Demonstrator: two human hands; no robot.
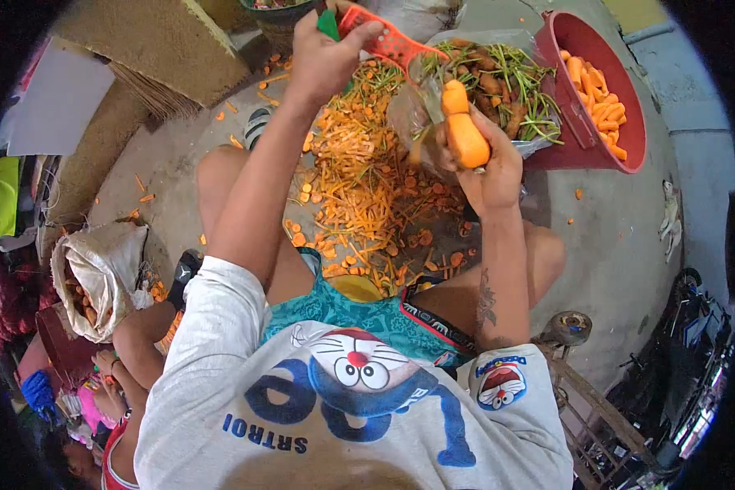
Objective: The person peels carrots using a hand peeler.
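Peeling carrots: right hand (488, 167) fingers grip a carrot (464, 131); left hand (322, 53) fingers clasp the peeler (388, 39) at eleven o'clock, ready to stroke.

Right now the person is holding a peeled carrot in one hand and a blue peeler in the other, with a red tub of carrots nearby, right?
Nearly. The peeler is red-orange, not blue; the head view shows it in the left hand. The right hand does hold a peeled carrot, and the red tub of carrots stands nearby.

Glossy red plastic tub (584, 122) (smooth), matt rough concrete floor (629, 245), crinkled woven sack (106, 269).
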